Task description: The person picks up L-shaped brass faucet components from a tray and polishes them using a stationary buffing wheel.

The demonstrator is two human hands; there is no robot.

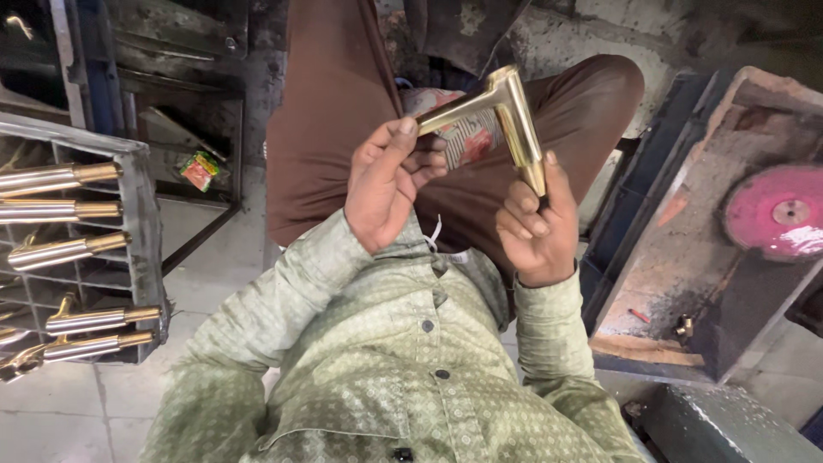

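Observation:
I hold an L-shaped polished brass handle [506, 103] in both hands above my lap, over brown trousers [343, 103]. My left hand [390, 184] grips the end of the handle's left arm, thumb pressed on it. My right hand [531, 227] closes around the lower end of the other arm, fingers curled and thumb up along the metal. A patterned red and white cloth [471, 141] lies on my lap just behind the handle. My green patterned shirt [403, 377] fills the bottom of the view.
A grey metal rack [144, 223] at the left holds several steel and brass handles [60, 180] lying flat. At the right, a pink disc [776, 210] sits in a dirty metal housing [677, 257] with a small brass part [683, 327]. A green packet [199, 169] lies on the floor.

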